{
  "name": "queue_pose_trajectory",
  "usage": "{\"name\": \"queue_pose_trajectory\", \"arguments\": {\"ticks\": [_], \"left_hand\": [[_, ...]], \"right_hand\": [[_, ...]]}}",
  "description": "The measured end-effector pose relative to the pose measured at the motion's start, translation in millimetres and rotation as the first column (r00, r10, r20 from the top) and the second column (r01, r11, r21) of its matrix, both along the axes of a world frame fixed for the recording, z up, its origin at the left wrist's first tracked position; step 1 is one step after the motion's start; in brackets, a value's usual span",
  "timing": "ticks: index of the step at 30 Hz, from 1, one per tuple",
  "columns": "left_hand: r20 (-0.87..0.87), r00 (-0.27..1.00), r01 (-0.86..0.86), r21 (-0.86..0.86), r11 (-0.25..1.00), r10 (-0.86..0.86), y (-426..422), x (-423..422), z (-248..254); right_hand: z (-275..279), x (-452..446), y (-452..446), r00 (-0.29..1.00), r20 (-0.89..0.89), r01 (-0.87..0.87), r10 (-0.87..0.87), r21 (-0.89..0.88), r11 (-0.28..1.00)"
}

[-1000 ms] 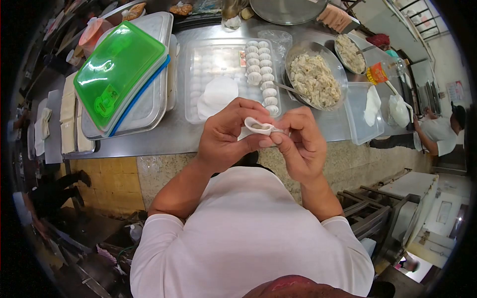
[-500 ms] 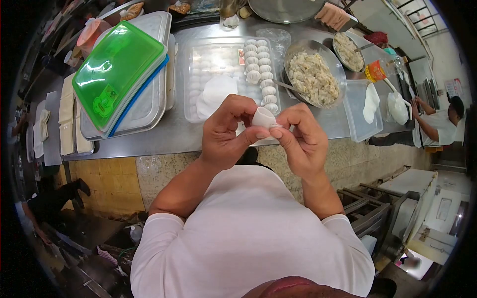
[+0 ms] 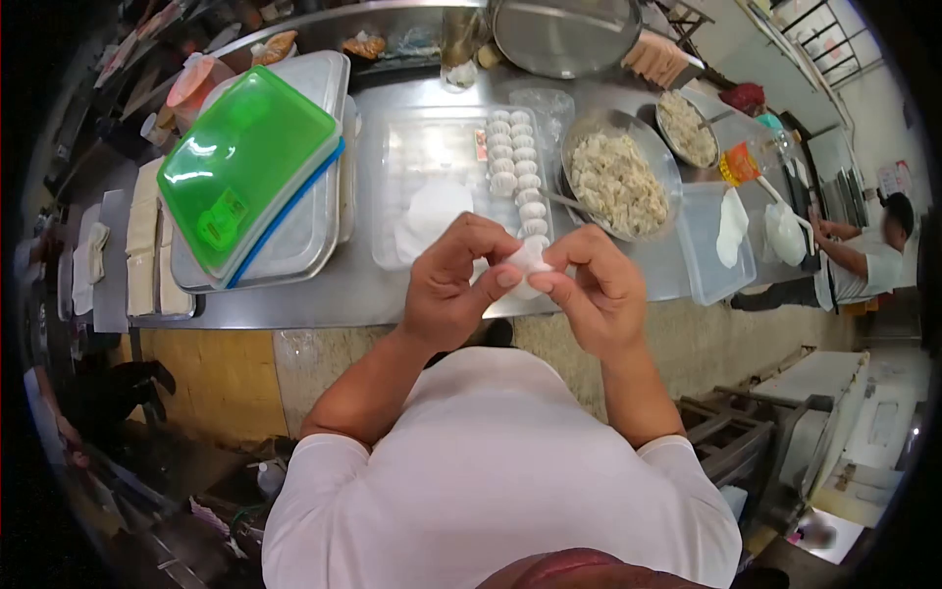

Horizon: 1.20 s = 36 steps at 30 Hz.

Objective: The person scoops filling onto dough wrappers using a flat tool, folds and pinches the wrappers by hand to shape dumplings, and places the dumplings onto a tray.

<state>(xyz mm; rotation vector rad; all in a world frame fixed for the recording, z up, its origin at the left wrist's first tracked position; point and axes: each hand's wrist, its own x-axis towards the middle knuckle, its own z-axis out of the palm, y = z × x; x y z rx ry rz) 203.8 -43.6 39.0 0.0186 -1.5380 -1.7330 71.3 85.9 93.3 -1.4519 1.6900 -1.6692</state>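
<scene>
Between my two hands is a small white dumpling, held over the front edge of the steel table. My left hand pinches its left side with thumb and fingertips. On its right side my right hand pinches the dough the same way. Just beyond, a clear plastic tray holds rows of pleated dumplings along its right side and a pile of white round wrappers. Right of the tray stands a metal bowl of pale filling with a spoon handle sticking out.
Stacked containers with a green lid stand at the left of the steel table. A smaller bowl of filling, a clear tub and a bottle are at the right. A co-worker is at the far right.
The dough held between my hands has gone from an open fold to a closed, gathered shape. The view has shifted, so the table sits lower in the picture.
</scene>
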Motion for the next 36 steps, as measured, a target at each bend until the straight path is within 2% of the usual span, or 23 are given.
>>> {"name": "queue_pose_trajectory", "arguments": {"ticks": [1, 2, 3, 5, 7, 9, 12, 13, 14, 15, 16, 17, 19, 20, 21, 22, 23, 25, 29, 31, 36], "left_hand": [[-0.013, 1.000, -0.009, -0.018, 1.000, 0.009, -0.8, 1.1, 0.9], [0.029, 1.000, 0.012, -0.033, 0.999, -0.011, -0.6, 2.8, 1.9], [0.055, 0.998, 0.025, -0.064, 0.998, -0.021, -5.6, -0.8, 6.5], [0.053, 0.999, 0.006, -0.066, 0.998, -0.002, -5.0, -2.6, 6.0], [0.030, 1.000, -0.003, -0.017, 1.000, 0.004, -3.6, -4.4, 5.0], [0.034, 0.999, 0.000, -0.022, 1.000, 0.001, -5.8, -4.0, 9.1], [0.074, 0.997, 0.000, -0.213, 0.977, 0.017, -15.8, -4.5, 6.0], [0.079, 0.997, -0.002, -0.209, 0.978, 0.019, -18.5, -5.1, 5.3], [0.098, 0.993, 0.082, -0.087, 0.993, -0.073, -20.6, -5.7, 4.2], [0.107, 0.980, 0.164, 0.043, 0.986, -0.167, -21.6, -6.8, 2.7], [0.132, 0.947, 0.235, 0.337, 0.912, -0.293, -20.8, -7.8, 3.8], [0.208, 0.829, 0.307, 0.607, 0.733, -0.519, -30.7, -6.1, 10.0], [0.034, 0.680, 0.544, 0.646, 0.535, -0.733, -41.5, -9.0, -24.1], [0.037, 0.675, 0.532, 0.667, 0.522, -0.736, -40.2, -10.7, -28.3], [0.073, 0.763, 0.426, 0.691, 0.584, -0.642, -39.3, -14.6, -30.5], [0.112, 0.837, 0.313, 0.704, 0.637, -0.535, -37.8, -17.8, -31.8], [0.117, 0.836, 0.308, 0.709, 0.634, -0.536, -36.4, -19.7, -30.8], [0.189, 0.916, 0.175, 0.607, 0.775, -0.354, -33.1, -24.7, -22.9], [0.311, 0.890, 0.128, 0.535, 0.835, -0.335, -24.1, -37.9, -18.4], [0.326, 0.885, 0.129, 0.513, 0.848, -0.332, -17.7, -46.5, -19.9], [0.387, 0.874, 0.086, 0.469, 0.879, -0.292, -7.8, -62.0, -30.0]], "right_hand": [[0.2, 2.5, -0.4, 0.976, 0.215, 0.030, -0.037, 0.035, 0.999], [3.4, -2.9, -1.0, 0.993, 0.111, 0.029, -0.041, 0.105, 0.994], [9.9, -10.2, -5.9, 0.996, 0.081, 0.016, -0.022, 0.070, 0.997], [12.2, -14.2, -3.1, 0.982, -0.181, -0.032, 0.050, 0.101, 0.994], [10.9, -18.2, -4.2, 0.972, -0.222, -0.069, 0.083, 0.069, 0.995], [16.9, -19.1, -6.5, 0.981, -0.158, -0.089, 0.112, 0.142, 0.986], [14.2, -27.2, -12.1, 0.973, -0.179, -0.113, 0.143, 0.167, 0.980], [10.9, -27.7, -10.8, 0.972, -0.173, -0.122, 0.156, 0.192, 0.974], [8.1, -31.8, -10.9, 0.975, -0.155, -0.126, 0.159, 0.204, 0.971], [5.9, -41.9, -15.6, 0.934, -0.303, -0.160, 0.188, 0.115, 0.980], [1.6, -49.2, -18.8, 0.878, -0.436, -0.203, 0.200, 0.039, 0.978], [-2.2, -53.8, -21.9, 0.862, -0.469, -0.204, 0.194, 0.028, 0.978], [-8.2, -55.0, -21.9, 0.860, -0.470, -0.204, 0.197, 0.037, 0.978], [-8.8, -54.1, -21.9, 0.903, -0.380, -0.172, 0.203, 0.115, 0.978], [-10.6, -54.8, -21.7, 0.935, -0.293, -0.146, 0.197, 0.189, 0.971], [-19.4, -56.7, -20.7, 0.972, -0.130, -0.160, 0.194, 0.232, 0.959], [-29.8, -57.3, -19.1, 0.974, -0.121, -0.162, 0.194, 0.235, 0.959], [-51.4, -59.8, -15.9, 0.952, 0.287, -0.167, 0.111, 0.178, 0.970], [-78.3, -61.4, -17.7, 0.928, 0.369, -0.139, 0.050, 0.218, 0.966], [-81.0, -57.9, -19.7, 0.985, 0.169, -0.014, -0.024, 0.220, 0.975], [-96.2, -71.3, -13.5, 0.994, 0.101, 0.035, -0.050, 0.146, 0.989]]}}
